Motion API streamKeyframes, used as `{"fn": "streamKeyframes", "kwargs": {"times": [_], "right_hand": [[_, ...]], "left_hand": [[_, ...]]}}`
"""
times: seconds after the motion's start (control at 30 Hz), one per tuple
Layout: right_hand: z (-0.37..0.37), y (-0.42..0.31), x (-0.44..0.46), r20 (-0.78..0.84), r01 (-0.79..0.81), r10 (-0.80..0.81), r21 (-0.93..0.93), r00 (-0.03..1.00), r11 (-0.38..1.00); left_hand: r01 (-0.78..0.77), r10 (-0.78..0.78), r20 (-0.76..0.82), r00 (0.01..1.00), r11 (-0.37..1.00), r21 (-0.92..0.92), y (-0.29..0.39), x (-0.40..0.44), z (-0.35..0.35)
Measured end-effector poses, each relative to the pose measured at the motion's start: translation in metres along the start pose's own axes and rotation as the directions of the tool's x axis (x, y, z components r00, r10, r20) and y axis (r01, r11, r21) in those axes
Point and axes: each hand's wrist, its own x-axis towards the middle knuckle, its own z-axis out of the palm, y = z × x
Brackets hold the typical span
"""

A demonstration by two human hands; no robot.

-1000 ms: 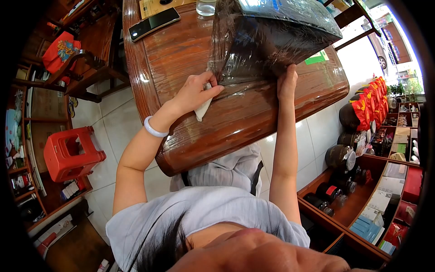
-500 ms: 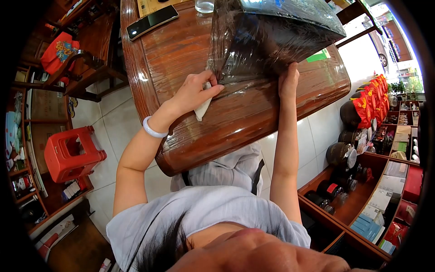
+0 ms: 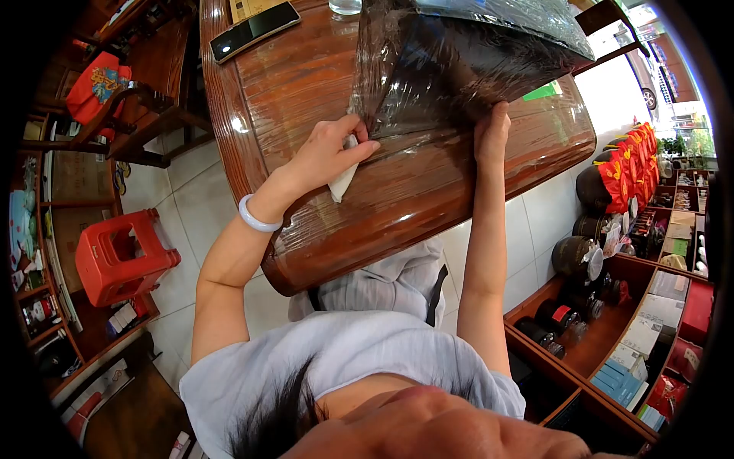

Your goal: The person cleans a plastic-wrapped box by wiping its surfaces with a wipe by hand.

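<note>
A dark box [image 3: 451,73] wrapped in shiny clear plastic film stands at the far side of the brown wooden table [image 3: 329,245]. My left hand [image 3: 334,149] is closed on a crumpled white cloth [image 3: 342,183] by the box's near left corner, fingertips pinched against loose film. The cloth's tail hangs below the palm. On the right, my right hand [image 3: 492,138] holds the box's lower near edge, thumb showing and the other fingers partly hidden.
A phone [image 3: 254,31] and a glass [image 3: 345,6] lie beyond my left hand. Something green [image 3: 543,90] shows beside the box. A red plastic stool [image 3: 126,256] stands on the floor at left. Shelves with jars and boxes [image 3: 642,329] line the right.
Both hands keep nearly the same places at the box. The right hand and the box's right side have shifted very slightly to the right in view.
</note>
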Motion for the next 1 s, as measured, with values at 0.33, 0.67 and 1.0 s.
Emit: {"fn": "streamKeyframes", "kwargs": {"times": [0.33,0.67,1.0], "right_hand": [[0.0012,-0.0025,-0.0007,0.005,-0.03,0.03,0.005,1.0,1.0],[-0.0023,0.0003,0.0002,0.0,-0.049,0.049,-0.007,0.999,0.999],[0.0006,-0.0029,-0.0008,0.002,-0.032,0.032,-0.008,0.999,0.999]], "left_hand": [[-0.005,0.006,-0.001,1.0,1.0,0.004,-0.0015,0.0005,0.0005],[0.01,-0.01,0.012,1.0,1.0,0.004,0.0005,0.0005,-0.0002],[0.005,-0.005,0.005,1.0,1.0,-0.001,-0.0007,0.0002,0.0002]]}}
